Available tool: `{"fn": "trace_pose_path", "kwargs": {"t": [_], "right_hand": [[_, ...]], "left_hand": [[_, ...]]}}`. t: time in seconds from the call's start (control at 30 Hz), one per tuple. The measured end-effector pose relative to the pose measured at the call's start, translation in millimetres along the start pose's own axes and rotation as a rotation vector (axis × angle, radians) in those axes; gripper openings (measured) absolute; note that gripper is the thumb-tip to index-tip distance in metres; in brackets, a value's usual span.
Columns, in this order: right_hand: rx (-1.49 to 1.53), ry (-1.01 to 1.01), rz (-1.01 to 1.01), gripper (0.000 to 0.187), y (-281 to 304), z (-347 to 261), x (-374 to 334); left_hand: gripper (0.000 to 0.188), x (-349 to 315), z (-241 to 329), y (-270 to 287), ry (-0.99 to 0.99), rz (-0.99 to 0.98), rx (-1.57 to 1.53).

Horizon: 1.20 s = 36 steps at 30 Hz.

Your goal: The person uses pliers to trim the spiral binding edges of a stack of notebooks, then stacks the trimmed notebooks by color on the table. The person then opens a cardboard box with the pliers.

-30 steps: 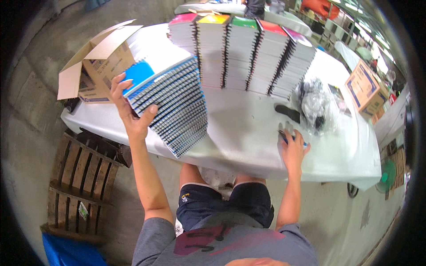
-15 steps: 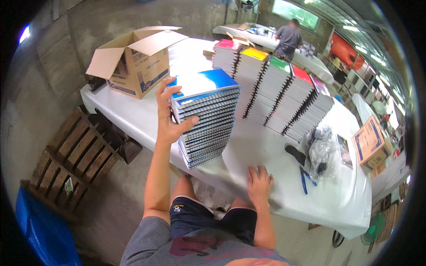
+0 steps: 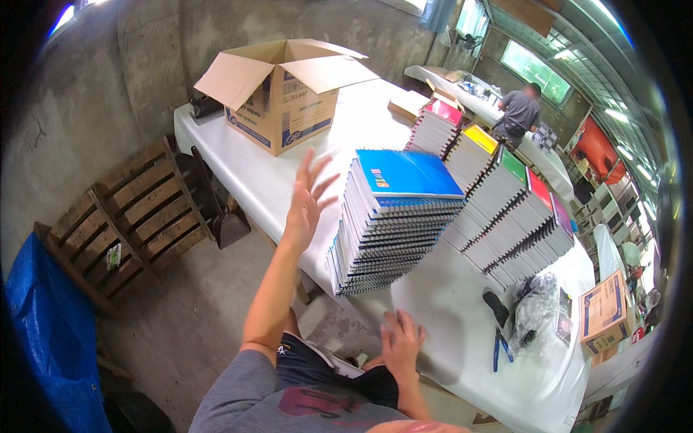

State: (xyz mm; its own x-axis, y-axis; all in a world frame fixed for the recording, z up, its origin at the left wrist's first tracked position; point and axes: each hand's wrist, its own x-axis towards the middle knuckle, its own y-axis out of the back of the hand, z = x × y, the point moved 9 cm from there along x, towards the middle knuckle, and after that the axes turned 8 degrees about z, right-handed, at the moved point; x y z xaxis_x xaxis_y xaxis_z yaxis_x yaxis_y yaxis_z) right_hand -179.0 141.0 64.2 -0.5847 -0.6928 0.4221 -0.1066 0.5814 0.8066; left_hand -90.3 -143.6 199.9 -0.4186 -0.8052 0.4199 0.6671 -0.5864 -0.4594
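A tall stack of blue-covered spiral notebooks (image 3: 408, 175) stands near the front edge of the white-covered table (image 3: 516, 390). Just left of it, my left hand (image 3: 309, 202) is raised with fingers spread, holding nothing and apart from the stack. My right hand (image 3: 402, 338) rests at the table's front edge below the stack, fingers loosely stretched and nothing in it. Behind the blue stack runs a row of notebook stacks with pink, yellow (image 3: 480, 141), green (image 3: 511, 170), red (image 3: 539, 189) and purple covers.
An open cardboard box (image 3: 285, 108) with raised flaps sits at the far left. Blue-handled pliers (image 3: 498, 352), a dark object and crumpled clear plastic (image 3: 534, 317) lie at the right, near another carton (image 3: 604, 312). A wooden pallet (image 3: 130, 216) leans at the left. A person (image 3: 521, 114) stands in the background.
My left hand has let go of the blue notebook stack and moved off to its left with fingers spread. The view has turned left. My right hand stays by the table edge.
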Motion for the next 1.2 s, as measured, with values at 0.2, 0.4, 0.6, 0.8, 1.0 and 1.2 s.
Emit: {"fn": "trace_pose_path", "kwargs": {"t": [0.2,0.4,0.6,0.8,1.0,1.2], "right_hand": [[0.068,-0.162,-0.171,0.067,-49.4,-30.6,18.9],[0.305,-0.254,-0.264,0.093,-73.8,-37.2,43.1],[0.174,-0.212,-0.348,0.048,-86.3,-37.0,78.9],[0.188,0.159,-0.476,0.038,-169.7,9.1,63.9],[0.436,0.054,-0.584,0.035,-231.1,52.5,105.4],[0.785,-0.381,-0.754,0.060,-206.8,-13.0,242.3]], "left_hand": [[0.082,-27.3,-130.5,50.4,0.670,-0.189,0.275],[0.064,-31.8,-151.6,24.5,0.864,-0.482,0.299],[0.059,-17.7,-132.7,3.8,0.888,-0.689,0.290],[0.070,14.7,-153.5,39.7,0.897,-0.535,0.258],[0.069,69.6,-152.7,45.0,0.870,-0.409,0.190],[0.067,118.8,-175.0,59.3,0.925,-0.193,0.128]]}}
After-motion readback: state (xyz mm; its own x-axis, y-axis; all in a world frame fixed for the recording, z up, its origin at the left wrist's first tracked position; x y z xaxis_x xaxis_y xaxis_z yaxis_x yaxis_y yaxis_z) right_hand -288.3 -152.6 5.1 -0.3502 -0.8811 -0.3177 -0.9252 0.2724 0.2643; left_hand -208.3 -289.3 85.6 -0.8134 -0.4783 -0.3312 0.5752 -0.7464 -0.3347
